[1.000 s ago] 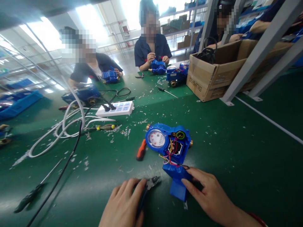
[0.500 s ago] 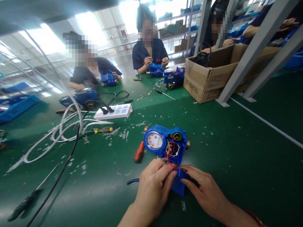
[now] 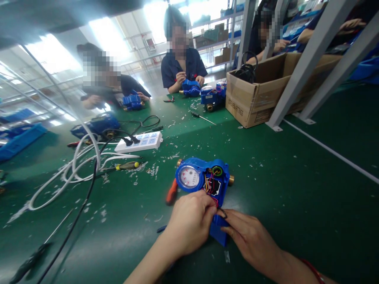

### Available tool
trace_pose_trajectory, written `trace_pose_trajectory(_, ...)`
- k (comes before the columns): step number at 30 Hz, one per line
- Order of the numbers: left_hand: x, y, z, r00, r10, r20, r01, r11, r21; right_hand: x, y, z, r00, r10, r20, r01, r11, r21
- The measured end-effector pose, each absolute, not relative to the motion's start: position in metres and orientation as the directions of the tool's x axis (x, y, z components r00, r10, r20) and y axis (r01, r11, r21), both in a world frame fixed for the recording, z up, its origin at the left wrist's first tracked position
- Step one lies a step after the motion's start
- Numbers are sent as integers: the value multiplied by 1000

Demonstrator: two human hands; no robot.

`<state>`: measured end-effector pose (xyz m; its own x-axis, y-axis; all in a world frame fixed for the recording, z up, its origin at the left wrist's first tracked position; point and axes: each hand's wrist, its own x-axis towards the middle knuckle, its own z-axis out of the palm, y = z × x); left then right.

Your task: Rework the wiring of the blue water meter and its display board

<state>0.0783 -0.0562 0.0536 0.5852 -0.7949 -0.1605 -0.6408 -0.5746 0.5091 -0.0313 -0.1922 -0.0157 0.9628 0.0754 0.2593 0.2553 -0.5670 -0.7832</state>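
Observation:
A blue water meter [image 3: 197,176] with a round white dial lies open on the green table [image 3: 296,189], showing red, yellow and black wires [image 3: 211,185]. Its blue cover piece [image 3: 218,233] lies just in front of it. My left hand [image 3: 189,223] is closed over pliers, whose blue handle tip [image 3: 161,228] sticks out to the left, and it reaches in at the wires. My right hand [image 3: 251,238] pinches the cover piece where the wires meet it.
An orange-handled screwdriver [image 3: 171,192] lies left of the meter. Farther left are a white power strip [image 3: 139,142], white and black cables [image 3: 83,165] and a yellow-tipped screwdriver [image 3: 127,165]. A cardboard box [image 3: 254,98] stands at the back right. Three people work across the table.
My left hand has picked up the pliers from the table and moved right to the wires. The meter and my right hand now sit slightly nearer together.

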Motion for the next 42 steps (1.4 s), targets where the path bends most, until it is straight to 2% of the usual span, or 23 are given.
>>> trace_pose_trajectory(3, 82, -57, 56, 563, -802, -198, -629, -572, 526, -32, -190, -18, 961, 66, 268, 254, -593, -764)
trace_pose_trajectory(6, 80, -50, 56, 587, -783, -205, -533, -564, 630, -33, -189, -21, 956, 40, 290, 248, -634, -733)
trace_pose_trajectory(8, 77, -43, 54, 615, -767, -185, -483, -551, 680, -34, -188, -22, 948, 38, 315, 263, -651, -713)
trace_pose_trajectory(11, 70, -35, 50, 605, -789, -104, -529, -496, 688, -35, -187, -23, 940, 40, 338, 280, -658, -699)
trace_pose_trajectory(14, 65, -33, 47, 580, -812, -61, -612, -484, 625, -35, -186, -24, 936, 46, 350, 289, -670, -684)
trace_pose_trajectory(17, 62, -37, 47, 557, -829, -49, -696, -498, 517, -36, -186, -24, 925, 56, 375, 310, -681, -664)
trace_pose_trajectory(22, 60, -42, 46, 486, -872, 50, -829, -442, 342, -38, -185, -23, 933, 70, 354, 303, -682, -665)
trace_pose_trajectory(26, 62, -45, 44, 474, -880, 34, -845, -444, 300, -38, -185, -22, 935, 69, 349, 303, -668, -680)
trace_pose_trajectory(31, 64, -45, 43, 568, -823, 8, -737, -505, 449, -37, -187, -21, 949, 51, 312, 272, -634, -724)
trace_pose_trajectory(37, 59, -23, 50, 818, -574, -14, -436, -638, 635, -36, -189, -22, 953, -11, 302, 239, -585, -775)
trace_pose_trajectory(42, 47, 17, 43, 875, -465, -134, -247, -667, 703, -36, -192, -21, 970, -42, 239, 177, -551, -815)
